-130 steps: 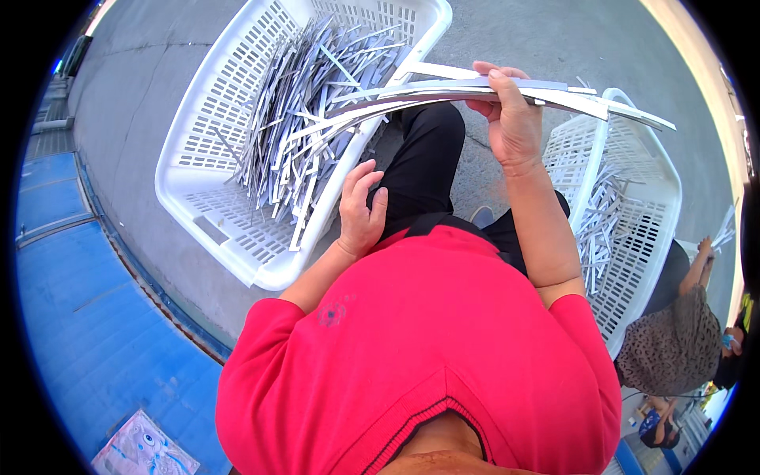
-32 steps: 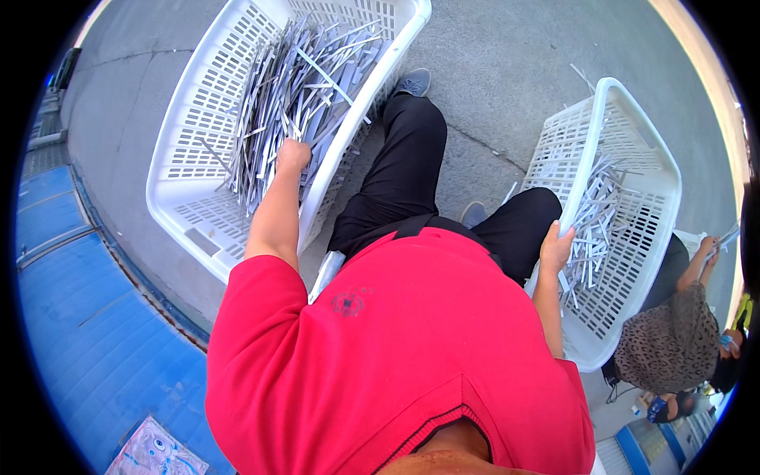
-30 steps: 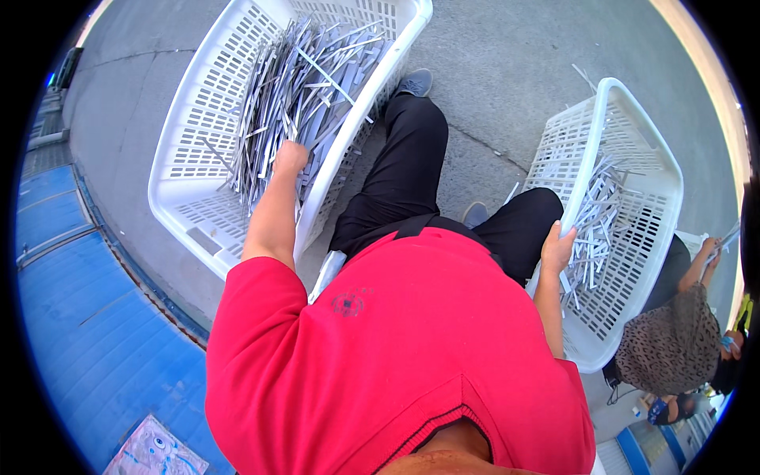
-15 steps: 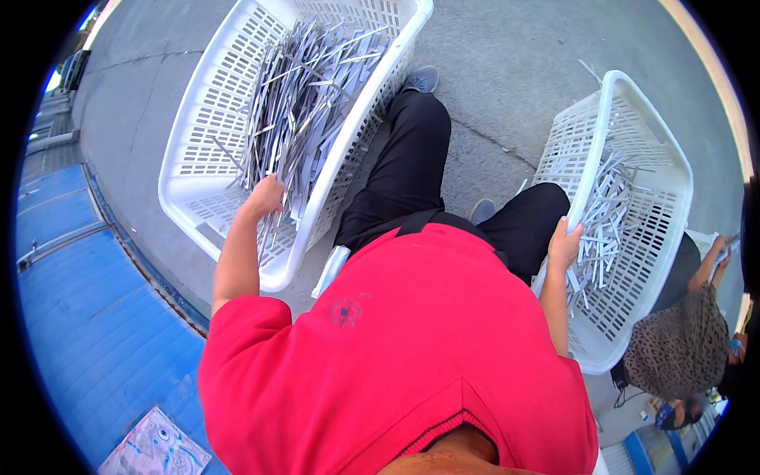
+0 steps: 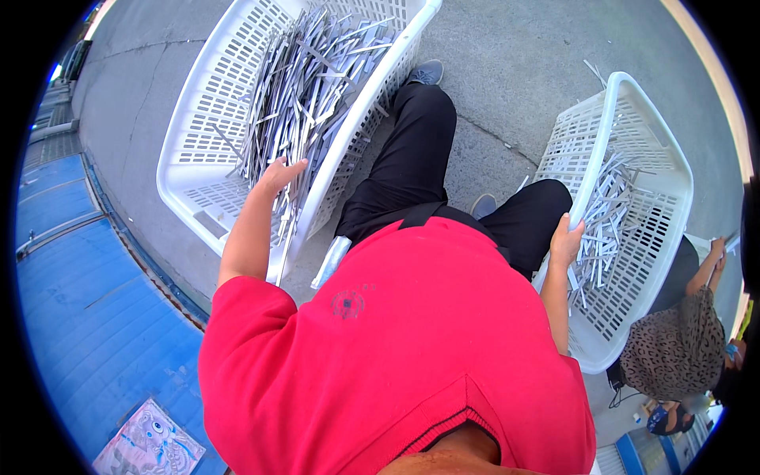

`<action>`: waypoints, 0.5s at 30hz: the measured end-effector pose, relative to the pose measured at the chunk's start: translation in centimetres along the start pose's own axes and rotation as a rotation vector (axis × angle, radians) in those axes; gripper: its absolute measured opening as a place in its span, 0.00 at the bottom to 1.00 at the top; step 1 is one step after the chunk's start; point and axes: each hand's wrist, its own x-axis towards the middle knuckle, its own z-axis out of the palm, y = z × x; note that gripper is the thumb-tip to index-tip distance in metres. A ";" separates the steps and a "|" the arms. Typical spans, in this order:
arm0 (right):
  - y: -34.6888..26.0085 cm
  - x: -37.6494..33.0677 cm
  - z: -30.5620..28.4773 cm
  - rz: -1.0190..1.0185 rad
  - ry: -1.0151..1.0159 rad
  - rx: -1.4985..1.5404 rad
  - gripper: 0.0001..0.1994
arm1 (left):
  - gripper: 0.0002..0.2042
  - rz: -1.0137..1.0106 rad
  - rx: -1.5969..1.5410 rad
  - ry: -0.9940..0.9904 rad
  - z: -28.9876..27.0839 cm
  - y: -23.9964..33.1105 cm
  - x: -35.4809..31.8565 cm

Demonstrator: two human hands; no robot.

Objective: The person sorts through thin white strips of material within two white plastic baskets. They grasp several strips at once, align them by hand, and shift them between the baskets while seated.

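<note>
A white slatted plastic basket [image 5: 188, 150] stands on my left, heaped with long thin grey strips [image 5: 305, 87] whose material I cannot make out. My left hand [image 5: 279, 175] lies on the near end of the heap, thumb and a finger stretched apart. Below it several strips trail toward me, one reaching over the rim. A second white basket [image 5: 687, 162] stands at the right, holding shorter pale strips [image 5: 603, 229]. My right hand [image 5: 565, 241] is closed on its near rim beside my knee.
Grey concrete floor [image 5: 495, 55] lies beyond my legs. A blue ribbed metal panel [image 5: 95, 309] and a coloured picture panel [image 5: 150, 443] are at the left. A person in a patterned top [image 5: 669, 348] is close behind the right basket, their hands near its outer side.
My left hand has moved slightly right and away from me, its fingers spreading. The trailing strips below it have shifted right across the rim. My right hand stays put.
</note>
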 end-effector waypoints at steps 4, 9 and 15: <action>0.2 0.0 0.2 -0.002 -0.001 0.000 0.30 | 0.47 0.043 0.198 0.040 1.7 -1.0 3.9; 0.0 0.0 0.1 0.025 -0.020 0.018 0.30 | 0.48 0.001 0.315 0.119 3.6 -1.9 5.0; -0.2 -0.1 0.0 0.035 -0.008 -0.017 0.31 | 0.50 -0.072 0.284 0.211 5.6 -4.6 7.1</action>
